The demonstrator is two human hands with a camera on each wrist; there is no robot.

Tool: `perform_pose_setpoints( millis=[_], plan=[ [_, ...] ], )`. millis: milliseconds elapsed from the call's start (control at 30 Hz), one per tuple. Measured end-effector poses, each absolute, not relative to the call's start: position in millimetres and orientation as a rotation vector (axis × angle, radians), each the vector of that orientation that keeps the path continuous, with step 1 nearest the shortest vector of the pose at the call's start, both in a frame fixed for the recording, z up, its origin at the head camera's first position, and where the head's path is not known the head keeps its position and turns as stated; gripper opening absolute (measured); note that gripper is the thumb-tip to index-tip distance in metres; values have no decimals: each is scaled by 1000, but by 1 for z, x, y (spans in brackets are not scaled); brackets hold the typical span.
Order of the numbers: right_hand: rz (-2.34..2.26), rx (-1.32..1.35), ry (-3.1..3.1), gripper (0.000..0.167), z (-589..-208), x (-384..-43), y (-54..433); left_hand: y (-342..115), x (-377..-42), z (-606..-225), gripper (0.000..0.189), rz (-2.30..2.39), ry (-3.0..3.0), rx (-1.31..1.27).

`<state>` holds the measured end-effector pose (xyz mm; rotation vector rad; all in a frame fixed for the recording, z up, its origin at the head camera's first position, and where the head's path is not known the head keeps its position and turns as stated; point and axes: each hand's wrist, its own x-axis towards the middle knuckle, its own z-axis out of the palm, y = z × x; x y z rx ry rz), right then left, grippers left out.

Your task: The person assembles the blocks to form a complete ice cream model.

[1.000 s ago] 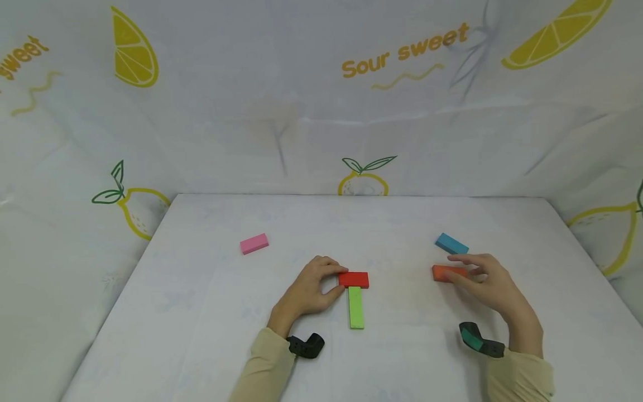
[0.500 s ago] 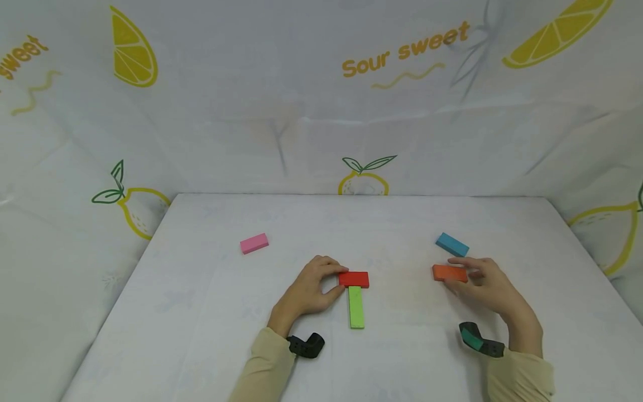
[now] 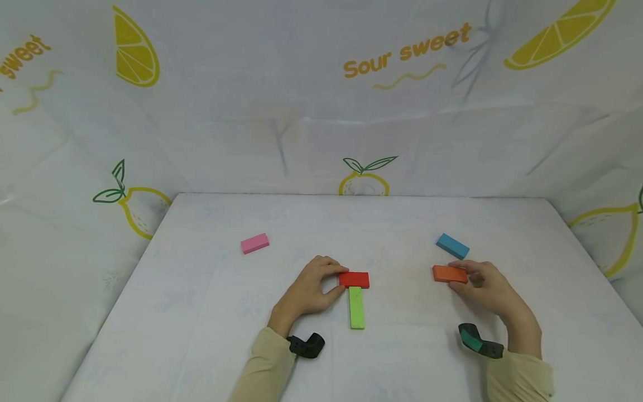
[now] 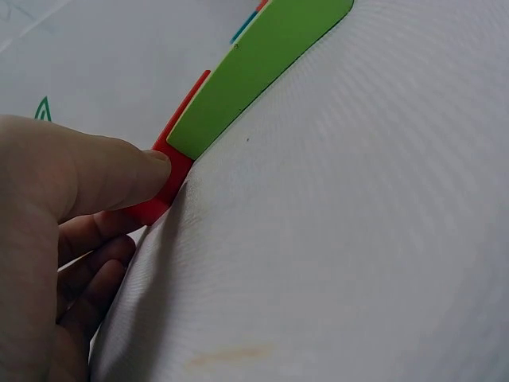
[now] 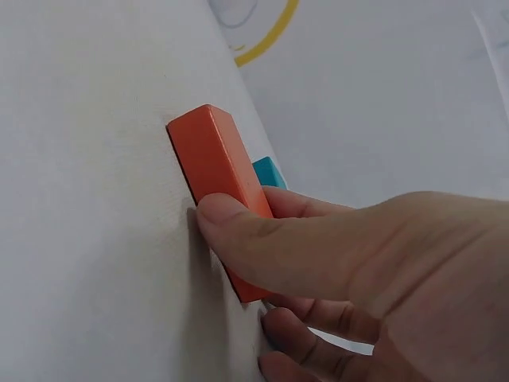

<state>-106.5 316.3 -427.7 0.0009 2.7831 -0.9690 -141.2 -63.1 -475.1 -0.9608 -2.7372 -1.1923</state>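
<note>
My left hand [image 3: 310, 287] pinches the left end of a red block [image 3: 355, 280], thumb on the near side and fingers on the far side. A green block [image 3: 356, 308] lies against the red block's near side, the two forming a T on the table. Over on the right, my right hand [image 3: 489, 287] pinches an orange block [image 3: 449, 273] by its right end. In the right wrist view the thumb presses one long face of the orange block [image 5: 208, 155], and the fingers behind it are partly hidden. Just beyond it lies a blue block [image 3: 452, 245].
A pink block [image 3: 254, 243] lies at the back left of the white table [image 3: 201, 335]. Behind the table hangs a white cloth [image 3: 241, 100] printed with lemons. Each wrist wears a black camera mount [image 3: 307, 346].
My right thumb and fingers have closed onto the right end of the orange block, and the hand has drawn slightly toward that end. The left hand and the other blocks look unmoved.
</note>
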Motion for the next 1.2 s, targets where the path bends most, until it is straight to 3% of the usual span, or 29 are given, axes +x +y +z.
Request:
perform_pose_setpoints(
  millis=[500, 1200],
  plan=[
    [-968, 58, 2788, 48, -427, -108, 304, -63, -141, -476, 32, -1182, -2744, -956],
    [-1071, -162, 2817, 38, -414, -131, 247, -63, -141, -476, 32, -1198, -2764, -943]
  ],
)
